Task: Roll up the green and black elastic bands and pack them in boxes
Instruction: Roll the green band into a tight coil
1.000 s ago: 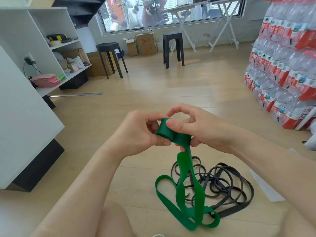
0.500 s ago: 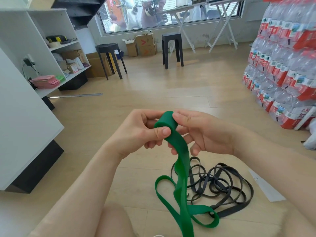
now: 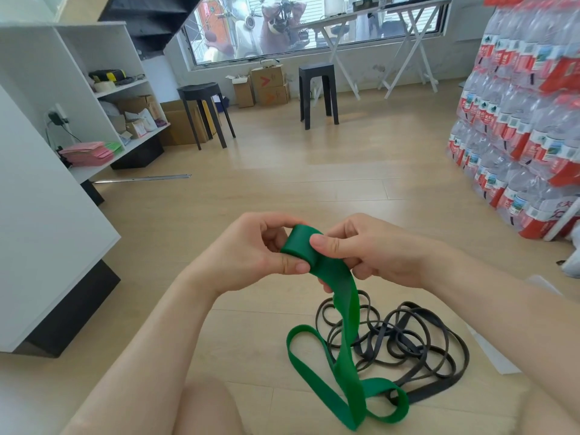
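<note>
The task is at an early stage. The left hand (image 3: pixel 251 251) pinches a small started roll at the end of the green elastic band (image 3: pixel 298 243) between thumb and curled fingers, and the right hand (image 3: pixel 373 249) holds the same roll with its thumb on the outer wrap and its fingers curled under the strap. Most of the green band hangs unrolled down to the wooden floor (image 3: pixel 282 189), where its loops overlap the black elastic bands (image 3: pixel 405 335), which lie loose and tangled. Judged remaining: finish this roll, roll the black bands and box everything. The only boxes in view are cardboard cartons (image 3: pixel 270 86) well apart, below the window.
</note>
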`<state>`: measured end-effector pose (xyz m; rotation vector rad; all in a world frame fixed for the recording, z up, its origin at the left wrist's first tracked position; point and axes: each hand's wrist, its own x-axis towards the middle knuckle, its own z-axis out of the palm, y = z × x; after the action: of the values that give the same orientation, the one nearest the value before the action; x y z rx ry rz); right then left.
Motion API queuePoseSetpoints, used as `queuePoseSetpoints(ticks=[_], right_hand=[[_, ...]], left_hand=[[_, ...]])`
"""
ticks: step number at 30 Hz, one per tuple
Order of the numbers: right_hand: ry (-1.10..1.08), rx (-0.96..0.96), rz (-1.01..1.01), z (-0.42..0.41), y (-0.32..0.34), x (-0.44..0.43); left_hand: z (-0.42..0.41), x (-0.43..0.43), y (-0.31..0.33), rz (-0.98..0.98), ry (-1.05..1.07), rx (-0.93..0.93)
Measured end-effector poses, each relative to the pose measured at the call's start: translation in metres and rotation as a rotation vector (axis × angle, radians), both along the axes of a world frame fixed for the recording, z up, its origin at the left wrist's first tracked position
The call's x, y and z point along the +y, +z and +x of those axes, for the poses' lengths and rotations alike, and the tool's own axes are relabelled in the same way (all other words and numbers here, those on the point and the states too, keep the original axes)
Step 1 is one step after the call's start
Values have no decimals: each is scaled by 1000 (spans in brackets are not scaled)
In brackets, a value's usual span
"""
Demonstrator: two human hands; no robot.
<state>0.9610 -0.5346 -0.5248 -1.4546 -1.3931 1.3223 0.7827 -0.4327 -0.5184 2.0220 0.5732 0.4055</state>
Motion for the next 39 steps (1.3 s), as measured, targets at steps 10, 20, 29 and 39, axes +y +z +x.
queuePoseSetpoints(ticks=[10, 20, 29, 39], right_hand=[[89, 309, -4, 5, -7, -1], [-26, -422, 203, -11, -9, 2], [-38, -263, 9, -3, -2, 1], [-239, -15, 57, 3, -5, 5]], left_hand=[[3, -2, 3, -143, -65, -74], [-6, 5, 4, 47, -11, 41], [1, 0, 3, 340, 8, 232], [7, -5, -3, 59, 54, 14]])
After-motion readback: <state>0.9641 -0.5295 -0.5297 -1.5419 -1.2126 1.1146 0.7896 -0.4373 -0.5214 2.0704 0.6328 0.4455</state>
